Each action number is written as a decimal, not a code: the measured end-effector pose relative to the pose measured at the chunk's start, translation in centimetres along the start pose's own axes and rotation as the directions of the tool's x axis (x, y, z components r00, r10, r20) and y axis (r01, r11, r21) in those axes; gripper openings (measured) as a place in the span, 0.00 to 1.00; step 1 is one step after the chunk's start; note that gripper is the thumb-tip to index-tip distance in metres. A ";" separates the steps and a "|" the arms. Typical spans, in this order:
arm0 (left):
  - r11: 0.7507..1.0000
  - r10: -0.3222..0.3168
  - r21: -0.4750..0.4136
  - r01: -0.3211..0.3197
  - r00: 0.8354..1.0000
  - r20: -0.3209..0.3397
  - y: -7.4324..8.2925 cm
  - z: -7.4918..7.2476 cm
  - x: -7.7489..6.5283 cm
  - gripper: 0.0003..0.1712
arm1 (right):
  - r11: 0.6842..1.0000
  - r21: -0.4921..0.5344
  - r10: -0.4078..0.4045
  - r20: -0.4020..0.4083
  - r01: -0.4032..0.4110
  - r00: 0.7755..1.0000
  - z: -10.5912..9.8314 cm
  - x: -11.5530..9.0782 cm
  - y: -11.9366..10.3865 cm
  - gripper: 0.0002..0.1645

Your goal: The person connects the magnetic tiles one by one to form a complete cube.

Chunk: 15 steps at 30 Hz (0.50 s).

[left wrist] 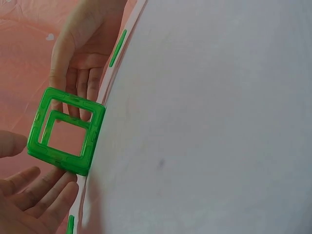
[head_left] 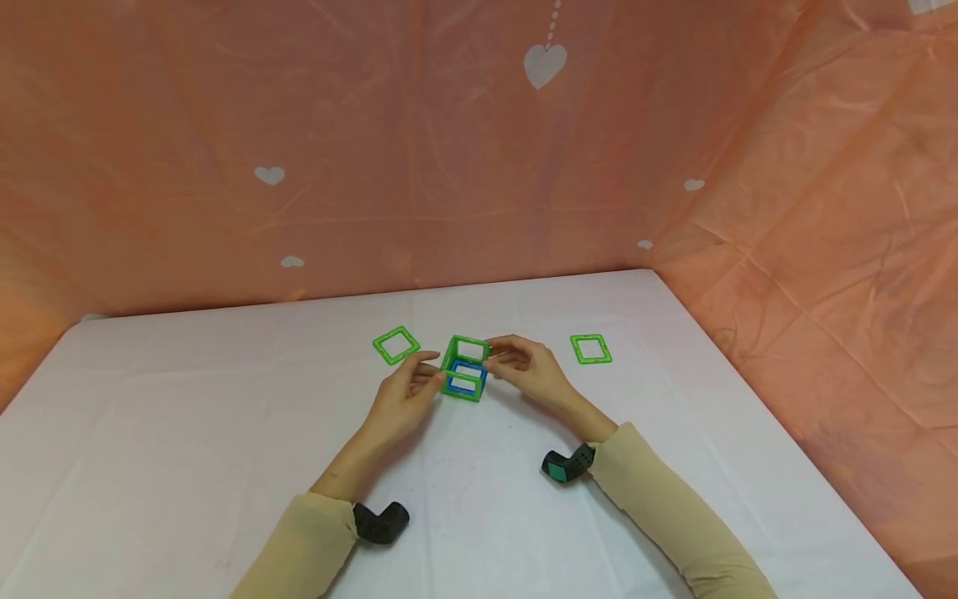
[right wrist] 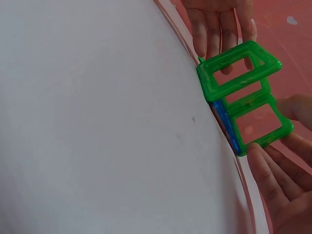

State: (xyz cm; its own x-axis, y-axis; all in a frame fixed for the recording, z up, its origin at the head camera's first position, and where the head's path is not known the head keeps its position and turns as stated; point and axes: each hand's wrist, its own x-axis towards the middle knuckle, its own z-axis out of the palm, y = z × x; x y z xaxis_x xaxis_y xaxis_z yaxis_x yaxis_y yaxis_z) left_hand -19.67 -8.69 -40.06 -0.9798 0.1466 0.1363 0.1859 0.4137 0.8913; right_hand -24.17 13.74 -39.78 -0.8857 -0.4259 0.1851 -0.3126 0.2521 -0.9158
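A small box of green square frames (head_left: 466,377) on a blue square frame (right wrist: 225,124) stands on the table between both hands. They look like magnetic building tiles. My left hand (head_left: 407,395) is at the box's left side, thumb by the near edge and fingers extended; the left wrist view has its fingertips by a green tile (left wrist: 61,161). From the right, my right hand (head_left: 535,374) touches the box with fingertips and thumb spread apart. In the right wrist view one green tile (right wrist: 265,141) lies beside these fingers. Exact contact of several fingertips is hidden.
One loose green square tile (head_left: 382,353) lies behind the left hand. Another loose green tile (head_left: 595,361) rests to the right of the right hand. A white cloth covers the table (head_left: 224,433); orange sheeting (head_left: 419,150) with hearts hangs behind and at the right.
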 end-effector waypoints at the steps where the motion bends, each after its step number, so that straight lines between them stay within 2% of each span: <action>1: 1.000 -0.006 -0.001 0.006 1.000 0.000 0.0 0.0 0.1 0.23 | 1.000 0.004 -0.001 0.000 0.001 1.000 0.0 0.1 0.4 0.24; 3: 1.000 -0.010 -0.002 0.010 1.000 0.005 0.0 0.0 0.1 0.24 | 1.000 0.000 0.002 -0.001 -0.002 1.000 0.0 0.3 1.2 0.25; 15: 1.000 -0.007 0.007 0.007 1.000 0.015 0.1 0.1 0.1 0.27 | 1.000 0.023 0.000 0.022 -0.001 1.000 0.1 0.5 1.3 0.29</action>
State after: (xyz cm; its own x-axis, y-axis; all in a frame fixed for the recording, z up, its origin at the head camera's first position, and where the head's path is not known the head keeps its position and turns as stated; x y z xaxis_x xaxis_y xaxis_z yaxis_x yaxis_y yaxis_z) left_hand -19.77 -8.59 -39.99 -0.9798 0.1571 0.1234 0.1795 0.4212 0.8890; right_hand -24.98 13.73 -40.91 -0.8780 -0.4446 0.1772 -0.3042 0.2324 -0.9238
